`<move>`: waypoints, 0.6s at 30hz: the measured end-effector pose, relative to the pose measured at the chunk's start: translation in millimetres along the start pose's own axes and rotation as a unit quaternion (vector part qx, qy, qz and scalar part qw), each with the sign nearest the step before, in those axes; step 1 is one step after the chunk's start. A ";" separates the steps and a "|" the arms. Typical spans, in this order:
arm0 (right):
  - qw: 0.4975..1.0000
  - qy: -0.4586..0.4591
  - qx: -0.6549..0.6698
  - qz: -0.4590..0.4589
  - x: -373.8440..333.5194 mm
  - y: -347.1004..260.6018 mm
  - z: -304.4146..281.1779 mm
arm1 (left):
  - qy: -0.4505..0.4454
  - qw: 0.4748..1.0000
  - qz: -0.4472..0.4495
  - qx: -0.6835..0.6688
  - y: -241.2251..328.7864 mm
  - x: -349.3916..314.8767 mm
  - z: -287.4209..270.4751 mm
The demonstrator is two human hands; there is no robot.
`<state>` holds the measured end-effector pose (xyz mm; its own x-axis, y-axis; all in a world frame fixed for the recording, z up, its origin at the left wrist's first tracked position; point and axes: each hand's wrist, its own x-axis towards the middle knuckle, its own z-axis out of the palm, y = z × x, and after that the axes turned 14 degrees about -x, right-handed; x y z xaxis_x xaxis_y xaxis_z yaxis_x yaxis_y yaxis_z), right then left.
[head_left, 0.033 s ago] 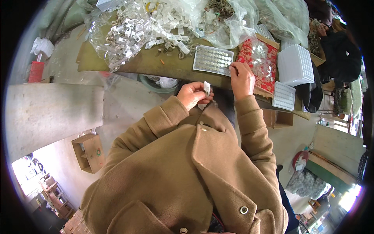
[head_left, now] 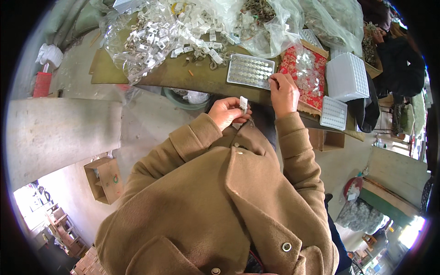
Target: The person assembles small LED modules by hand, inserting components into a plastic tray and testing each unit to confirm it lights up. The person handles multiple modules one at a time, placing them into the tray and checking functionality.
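Note:
My left hand (head_left: 227, 111) is held close to my chest, below the table edge, and pinches a small white plastic piece (head_left: 243, 103) upright between thumb and fingers. My right hand (head_left: 284, 94) reaches over the table edge. Its curled fingertips rest at the right edge of a clear tray of small round metal pieces (head_left: 250, 69). Whether those fingers hold one of the pieces is hidden. Both sleeves are tan coat fabric.
A red patterned box of clear bits (head_left: 308, 75) and two white gridded trays (head_left: 347, 75) (head_left: 333, 112) lie to the right. Clear bags of white clips (head_left: 151, 36) cover the far table. Also in view are a cardboard box (head_left: 104, 179) on the floor and a dark-clothed person (head_left: 403, 59) at far right.
My right hand has shifted slightly up and left, bringing its fingertips onto the tray's right edge. My left hand has stayed put with the white piece.

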<state>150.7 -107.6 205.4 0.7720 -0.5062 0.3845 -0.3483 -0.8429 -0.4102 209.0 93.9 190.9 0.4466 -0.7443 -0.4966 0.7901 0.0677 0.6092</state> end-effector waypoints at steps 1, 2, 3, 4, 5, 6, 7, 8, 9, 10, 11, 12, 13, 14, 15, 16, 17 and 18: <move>1.000 -0.013 -0.014 0.009 0.0 -2.3 1.3 | -0.001 1.000 -0.003 -0.003 0.4 0.3 -0.4; 0.999 -0.025 -0.016 0.015 -0.8 -3.8 0.8 | 0.003 1.000 -0.015 -0.007 1.9 0.9 -0.7; 0.999 -0.027 -0.021 0.011 -0.6 -5.0 0.2 | 0.007 1.000 -0.027 -0.011 4.2 1.3 -0.9; 0.999 -0.036 -0.026 0.011 -0.4 -6.0 -1.1 | 0.014 0.999 -0.031 -0.021 6.4 1.0 -1.1; 0.998 -0.046 -0.032 0.012 -0.2 -6.7 -2.4 | 0.022 0.999 -0.035 -0.032 8.9 0.7 -1.6; 0.998 -0.050 -0.031 0.009 0.5 -7.4 -3.4 | 0.024 0.998 -0.035 -0.048 11.3 1.1 -1.7; 0.998 -0.053 -0.029 0.006 1.6 -7.7 -4.2 | 0.036 0.997 -0.032 -0.059 12.8 1.6 -1.4; 0.998 -0.059 -0.026 0.002 2.7 -7.8 -4.6 | 0.043 0.996 -0.026 -0.075 13.9 2.2 -1.4; 0.998 -0.053 -0.017 0.006 4.2 -7.6 -4.4 | 0.051 0.994 -0.019 -0.091 14.7 2.7 -1.7; 0.999 -0.048 -0.007 0.009 6.7 -6.9 -3.4 | 0.057 0.993 -0.024 -0.105 16.0 4.2 -2.2; 0.999 -0.037 0.009 0.007 8.4 -5.9 -2.2 | 0.054 0.992 -0.021 -0.112 16.3 4.8 -2.8; 0.999 -0.041 0.004 0.001 9.1 -5.1 -0.8 | 0.055 0.991 -0.018 -0.120 16.8 5.2 -3.5; 0.999 -0.040 0.004 -0.009 9.3 -4.3 1.0 | 0.056 0.990 -0.016 -0.128 17.3 5.5 -4.1; 0.999 -0.039 0.004 -0.018 8.7 -3.4 2.4 | 0.054 0.991 -0.013 -0.126 17.8 5.6 -4.4; 0.999 -0.043 0.003 -0.022 7.4 -2.4 3.4 | 0.051 0.991 -0.010 -0.124 18.8 5.5 -4.5; 0.999 -0.047 0.003 -0.026 6.2 -1.6 4.2 | 0.048 0.991 -0.006 -0.121 20.6 5.6 -4.3; 0.998 -0.056 0.002 -0.027 5.2 -1.0 4.7 | 0.045 0.992 -0.003 -0.121 22.6 5.6 -3.8; 0.998 -0.051 0.003 -0.036 4.2 -0.4 4.7 | 0.042 0.992 0.000 -0.120 24.3 5.0 -2.7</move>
<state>156.5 -108.6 203.3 0.8448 -0.4228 0.3280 -0.2869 -0.8753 -0.3894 231.5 93.7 201.6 0.4719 -0.6871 -0.5525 0.8630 0.2318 0.4489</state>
